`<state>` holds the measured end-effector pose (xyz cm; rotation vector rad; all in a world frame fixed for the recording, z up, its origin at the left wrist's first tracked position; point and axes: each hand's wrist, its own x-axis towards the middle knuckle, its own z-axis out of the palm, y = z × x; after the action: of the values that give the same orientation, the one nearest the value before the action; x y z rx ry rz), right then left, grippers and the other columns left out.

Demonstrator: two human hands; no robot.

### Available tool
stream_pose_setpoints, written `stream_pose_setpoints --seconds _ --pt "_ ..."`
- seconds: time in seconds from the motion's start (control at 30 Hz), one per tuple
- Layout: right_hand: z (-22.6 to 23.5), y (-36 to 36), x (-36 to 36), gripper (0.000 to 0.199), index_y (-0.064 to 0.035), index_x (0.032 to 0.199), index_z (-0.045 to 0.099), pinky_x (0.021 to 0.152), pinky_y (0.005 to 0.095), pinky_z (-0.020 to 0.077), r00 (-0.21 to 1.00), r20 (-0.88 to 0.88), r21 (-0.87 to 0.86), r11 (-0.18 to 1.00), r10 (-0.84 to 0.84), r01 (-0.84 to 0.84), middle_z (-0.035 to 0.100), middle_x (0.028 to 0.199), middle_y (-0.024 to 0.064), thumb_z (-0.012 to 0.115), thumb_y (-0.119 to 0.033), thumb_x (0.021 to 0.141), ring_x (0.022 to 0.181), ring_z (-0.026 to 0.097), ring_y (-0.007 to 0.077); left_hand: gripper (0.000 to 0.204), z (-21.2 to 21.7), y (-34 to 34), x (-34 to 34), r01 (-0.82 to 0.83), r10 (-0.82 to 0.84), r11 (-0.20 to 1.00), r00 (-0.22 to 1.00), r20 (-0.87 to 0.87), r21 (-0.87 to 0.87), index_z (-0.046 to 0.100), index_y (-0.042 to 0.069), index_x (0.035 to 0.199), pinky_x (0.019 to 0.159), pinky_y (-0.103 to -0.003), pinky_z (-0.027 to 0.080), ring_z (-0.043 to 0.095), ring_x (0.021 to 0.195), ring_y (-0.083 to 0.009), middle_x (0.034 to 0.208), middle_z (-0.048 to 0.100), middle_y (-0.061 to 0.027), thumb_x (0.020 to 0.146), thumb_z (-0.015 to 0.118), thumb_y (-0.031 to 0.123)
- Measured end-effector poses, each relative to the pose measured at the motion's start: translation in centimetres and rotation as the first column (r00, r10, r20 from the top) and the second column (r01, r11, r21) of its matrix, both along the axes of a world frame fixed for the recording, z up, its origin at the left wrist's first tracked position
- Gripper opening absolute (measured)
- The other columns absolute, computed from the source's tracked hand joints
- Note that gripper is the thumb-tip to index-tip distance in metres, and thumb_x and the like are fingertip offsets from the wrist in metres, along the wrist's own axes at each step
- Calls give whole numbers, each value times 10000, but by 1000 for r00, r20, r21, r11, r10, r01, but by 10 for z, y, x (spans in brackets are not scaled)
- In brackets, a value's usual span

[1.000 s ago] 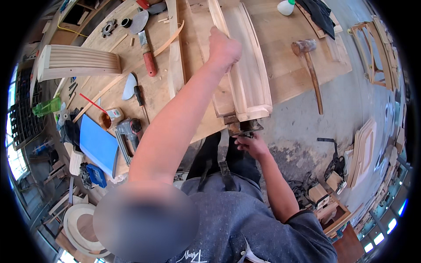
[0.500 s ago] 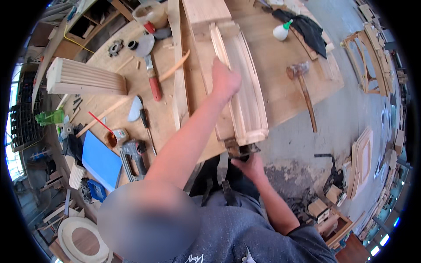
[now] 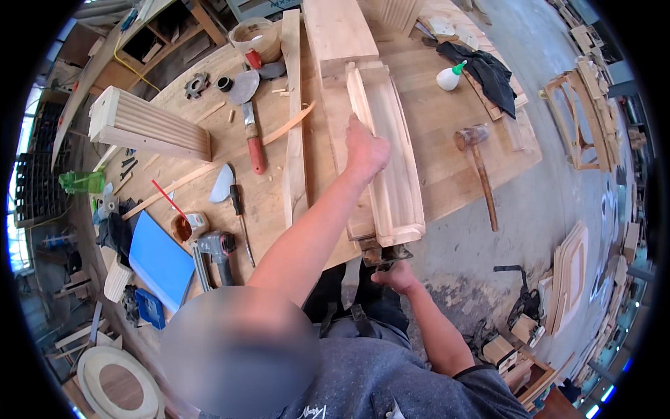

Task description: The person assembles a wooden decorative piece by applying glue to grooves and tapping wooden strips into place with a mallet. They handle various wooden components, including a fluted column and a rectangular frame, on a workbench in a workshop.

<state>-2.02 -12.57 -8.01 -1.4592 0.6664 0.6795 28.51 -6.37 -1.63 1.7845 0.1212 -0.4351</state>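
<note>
A long moulded wooden piece with raised edges lies lengthwise over a flat board on the workbench, its near end at the bench edge. My left hand is closed on the piece's left edge strip, around mid-length. Below the near end sits a dark metal clamp. My right hand is closed at the clamp from below, thumb uppermost; its other fingers are mostly hidden. A thick wooden block stands beyond the piece's far end.
Right of the piece lie a mallet, a glue bottle and a black cloth. Leftward are a red-handled scraper, a screwdriver, a nail gun, a blue box and a fluted wooden post.
The view has shifted, so the bench and tools sit lower in the picture. Both hands stay in nearly the same places on the piece and at the clamp.
</note>
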Motion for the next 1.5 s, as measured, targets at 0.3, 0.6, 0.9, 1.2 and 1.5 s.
stream_pose_setpoints --seconds 0.3,0.6,0.9,1.2,1.5 --pt "8 42 -2 224 73 791 646 606 437 522 968 228 -704 704 103 91 672 680 192 701 -120 692 625 671 259 733 29 34 -55 -23 1 993 982 186 117 420 -66 1422 1088 -485 424 525 1277 -433 1358 525 -305 806 734 179" --pt "-5 25 -7 252 5 939 652 530 313 446 985 170 -311 947 -32 84 616 789 9 712 -4 694 610 563 126 499 46 164 -232 156 -146 988 961 236 -23 535 -3 1361 1005 -427 479 611 1133 -348 1214 627 -191 907 686 136" --pt "-25 -6 -13 413 -88 1101 533 522 246 391 989 -13 291 946 -148 145 534 844 8 646 124 766 613 490 91 399 -9 220 -404 -145 155 975 987 -46 167 628 1 1254 880 -400 567 711 970 -320 1057 701 -172 893 692 159" --pt "-26 -14 0 359 -121 1105 585 602 279 444 998 -40 257 966 40 -29 626 909 18 675 76 818 733 576 122 428 -153 189 -659 -747 857 494 333 -392 445 640 -33 1256 873 -398 559 725 977 -334 1022 738 -213 891 646 189" --pt "-5 -22 19 179 -170 992 630 624 298 486 946 -230 65 974 227 -218 658 861 -13 715 -87 858 791 616 134 467 -272 234 -810 -594 879 441 134 -458 673 632 -39 1245 1015 -500 492 599 1173 -460 1197 647 -314 861 644 227"
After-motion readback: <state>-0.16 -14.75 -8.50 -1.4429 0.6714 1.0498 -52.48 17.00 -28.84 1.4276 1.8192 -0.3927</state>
